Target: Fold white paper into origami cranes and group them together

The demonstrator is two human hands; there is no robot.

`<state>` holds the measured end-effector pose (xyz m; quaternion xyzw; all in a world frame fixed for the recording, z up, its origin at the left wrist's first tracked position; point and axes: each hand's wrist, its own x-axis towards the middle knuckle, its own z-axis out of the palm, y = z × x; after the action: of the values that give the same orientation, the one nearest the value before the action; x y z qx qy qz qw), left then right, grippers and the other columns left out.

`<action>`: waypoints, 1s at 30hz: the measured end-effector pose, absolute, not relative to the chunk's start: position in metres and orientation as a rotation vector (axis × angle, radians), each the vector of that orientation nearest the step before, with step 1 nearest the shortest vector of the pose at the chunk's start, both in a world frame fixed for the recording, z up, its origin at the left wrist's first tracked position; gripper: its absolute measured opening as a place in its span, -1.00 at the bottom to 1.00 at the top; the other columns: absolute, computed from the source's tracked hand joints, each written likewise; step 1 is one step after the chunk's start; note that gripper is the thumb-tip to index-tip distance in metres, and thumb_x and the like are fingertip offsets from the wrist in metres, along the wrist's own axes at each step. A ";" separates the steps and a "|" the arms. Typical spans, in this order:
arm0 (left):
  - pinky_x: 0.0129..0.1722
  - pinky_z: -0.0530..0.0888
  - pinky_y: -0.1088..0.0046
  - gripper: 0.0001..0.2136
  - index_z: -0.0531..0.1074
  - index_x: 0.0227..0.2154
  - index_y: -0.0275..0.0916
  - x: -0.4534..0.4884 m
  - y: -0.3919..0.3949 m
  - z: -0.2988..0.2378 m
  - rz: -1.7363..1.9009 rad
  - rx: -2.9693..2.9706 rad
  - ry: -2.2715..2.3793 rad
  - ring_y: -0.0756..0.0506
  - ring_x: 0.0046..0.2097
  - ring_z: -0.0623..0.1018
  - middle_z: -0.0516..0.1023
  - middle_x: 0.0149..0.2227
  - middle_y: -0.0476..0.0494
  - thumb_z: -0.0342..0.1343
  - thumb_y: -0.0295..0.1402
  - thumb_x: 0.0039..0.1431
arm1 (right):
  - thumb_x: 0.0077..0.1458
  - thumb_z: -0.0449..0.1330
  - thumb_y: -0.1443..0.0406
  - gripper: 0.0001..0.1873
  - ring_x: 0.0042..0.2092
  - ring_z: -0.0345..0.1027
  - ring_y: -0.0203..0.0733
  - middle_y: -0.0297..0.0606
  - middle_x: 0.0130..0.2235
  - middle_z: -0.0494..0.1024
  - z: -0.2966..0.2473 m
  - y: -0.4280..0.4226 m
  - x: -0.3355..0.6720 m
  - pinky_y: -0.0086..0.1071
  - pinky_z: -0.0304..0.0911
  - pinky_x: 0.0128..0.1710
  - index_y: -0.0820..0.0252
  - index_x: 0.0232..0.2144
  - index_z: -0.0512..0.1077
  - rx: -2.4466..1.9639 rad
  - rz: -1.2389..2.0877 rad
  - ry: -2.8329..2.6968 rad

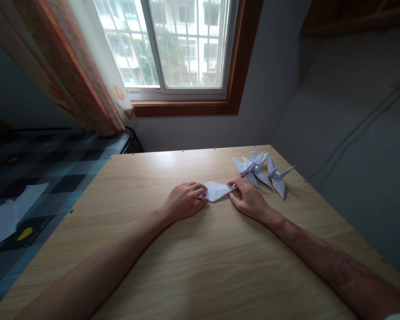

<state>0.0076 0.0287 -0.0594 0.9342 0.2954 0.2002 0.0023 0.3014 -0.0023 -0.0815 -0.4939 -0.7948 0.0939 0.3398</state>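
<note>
Left hand, right hand are pinching both ends of part-folded sheet; finished paper birds are resting near far-right corner of table.

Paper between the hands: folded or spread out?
Folded: the white paper has an angular shape tapering toward the right hand, the left hand on its other end.

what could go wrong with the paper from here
The paper might skew or crease if the left hand and right hand, at its opposite ends, pull unevenly. The right hand could also bump the cranes just beyond it, perhaps bending their thin tips.
</note>
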 end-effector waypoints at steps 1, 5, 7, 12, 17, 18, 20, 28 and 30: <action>0.04 0.61 0.20 -0.76 0.59 -0.12 -0.17 0.008 0.029 -0.059 0.652 2.912 0.956 -0.21 -0.01 0.71 0.73 -0.02 -0.20 0.15 -0.12 0.45 | 0.22 0.22 0.35 -0.74 -0.04 0.49 0.07 -0.11 -0.08 0.62 -0.082 -0.002 0.302 -0.11 0.42 0.04 0.13 -0.03 0.48 -1.288 0.253 -2.061; 0.07 0.58 0.10 -0.63 0.54 -0.24 -0.18 0.011 0.026 -0.062 0.710 2.873 1.063 -0.25 -0.06 0.70 0.72 -0.07 -0.20 0.28 0.06 0.30 | 0.22 0.22 0.35 -0.79 -0.12 0.47 0.01 -0.16 -0.14 0.61 -0.083 0.000 0.302 -0.15 0.40 -0.03 0.12 -0.08 0.48 -1.254 0.302 -2.070; 0.10 0.57 0.08 -0.62 0.53 -0.25 -0.17 0.013 0.025 -0.063 0.717 2.873 1.082 -0.26 -0.04 0.68 0.72 -0.06 -0.21 0.29 0.08 0.28 | 0.23 0.23 0.34 -0.82 -0.15 0.46 -0.01 -0.17 -0.16 0.61 -0.082 0.000 0.302 -0.16 0.40 -0.07 0.11 -0.11 0.49 -1.239 0.320 -2.072; 0.20 0.53 0.11 -0.72 0.56 -0.12 -0.15 0.014 0.025 -0.066 0.704 2.869 1.005 -0.24 0.05 0.67 0.70 0.06 -0.19 0.25 -0.04 0.37 | 0.27 0.25 0.30 -0.87 -0.16 0.48 -0.02 -0.19 -0.17 0.62 -0.080 -0.001 0.302 -0.17 0.40 -0.09 0.11 -0.12 0.51 -1.194 0.361 -2.090; 0.03 0.60 0.24 -0.77 0.59 -0.10 -0.12 0.013 0.026 -0.067 0.689 2.830 0.994 -0.19 0.02 0.69 0.71 0.05 -0.16 0.15 -0.10 0.47 | 0.35 0.25 0.27 -0.91 -0.12 0.51 -0.01 -0.18 -0.17 0.63 -0.077 -0.002 0.302 -0.14 0.40 -0.02 0.08 -0.15 0.57 -1.172 0.330 -2.141; 0.02 0.60 0.24 -0.76 0.59 -0.10 -0.13 0.012 0.026 -0.067 0.693 2.831 0.996 -0.19 0.01 0.70 0.72 0.05 -0.15 0.13 -0.11 0.48 | 0.36 0.24 0.26 -0.90 -0.11 0.51 0.00 -0.17 -0.16 0.63 -0.077 -0.002 0.303 -0.13 0.40 0.00 0.08 -0.17 0.58 -1.173 0.324 -2.149; 0.00 0.61 0.25 -0.73 0.60 -0.11 -0.13 0.012 0.025 -0.066 0.695 2.841 0.991 -0.18 0.00 0.71 0.73 0.04 -0.13 0.09 -0.11 0.52 | 0.37 0.24 0.26 -0.88 -0.06 0.52 0.02 -0.15 -0.13 0.64 -0.078 -0.002 0.303 -0.11 0.40 0.06 0.07 -0.15 0.60 -1.173 0.294 -2.155; -0.10 0.57 0.29 -0.65 0.64 -0.18 -0.15 0.012 0.024 -0.063 0.698 2.912 0.916 -0.14 -0.10 0.68 0.75 -0.07 -0.13 0.00 -0.15 0.59 | 0.45 0.19 0.22 -0.80 0.03 0.46 0.07 -0.15 -0.01 0.67 -0.083 -0.003 0.301 0.04 0.33 0.24 0.00 -0.09 0.64 -1.118 0.129 -2.278; -0.09 0.55 0.30 -0.63 0.64 -0.20 -0.16 0.012 0.024 -0.062 0.702 2.914 0.911 -0.13 -0.13 0.68 0.75 -0.11 -0.15 -0.01 -0.14 0.60 | 0.48 0.17 0.23 -0.78 -0.02 0.46 0.05 -0.16 -0.10 0.67 -0.083 -0.002 0.301 0.04 0.32 0.24 0.02 -0.16 0.64 -1.100 0.118 -2.291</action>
<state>0.0117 0.0241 -0.0624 0.9302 0.2907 0.2240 0.0044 0.3006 -0.0024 -0.0829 -0.4133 -0.8606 0.0442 0.2944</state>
